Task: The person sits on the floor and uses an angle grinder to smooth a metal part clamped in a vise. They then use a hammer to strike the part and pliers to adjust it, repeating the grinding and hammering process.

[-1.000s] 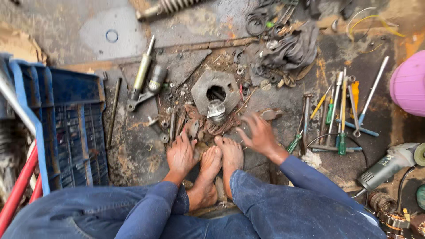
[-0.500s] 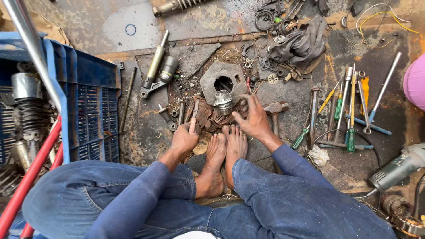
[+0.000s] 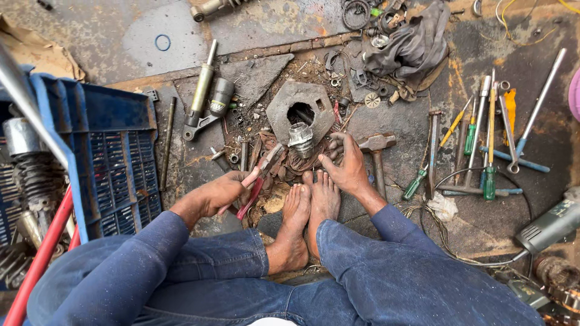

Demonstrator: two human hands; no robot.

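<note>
Pliers (image 3: 257, 181) with red handles are gripped in the left hand (image 3: 220, 192), fingers wrapped tight round the handles, and their nose is pointed toward one o'clock at a small ribbed metal cylinder (image 3: 300, 139). That cylinder is stood on a rusty heap just above the bare feet (image 3: 308, 211), at the six o'clock edge of a grey hexagonal metal block (image 3: 284, 108) with a hole through it. The right hand (image 3: 345, 169) is laid at about three o'clock of the cylinder, fingers curled and spread on the rusty scrap beside it; whether anything is pinched in it cannot be told. A hammer (image 3: 376, 151) is lain just beyond that hand, close beside the fingers. At ten o'clock of the block a shock absorber part (image 3: 202, 90) is set on the stained floor (image 3: 121, 36). A blue plastic crate (image 3: 103, 157) is placed at nine o'clock, with springs inside it. Screwdrivers and spanners (image 3: 483, 139) are spread out at three o'clock, and a grey rag (image 3: 417, 42) is bunched at one o'clock. An angle grinder (image 3: 553, 223) is seen at four o'clock.
</note>
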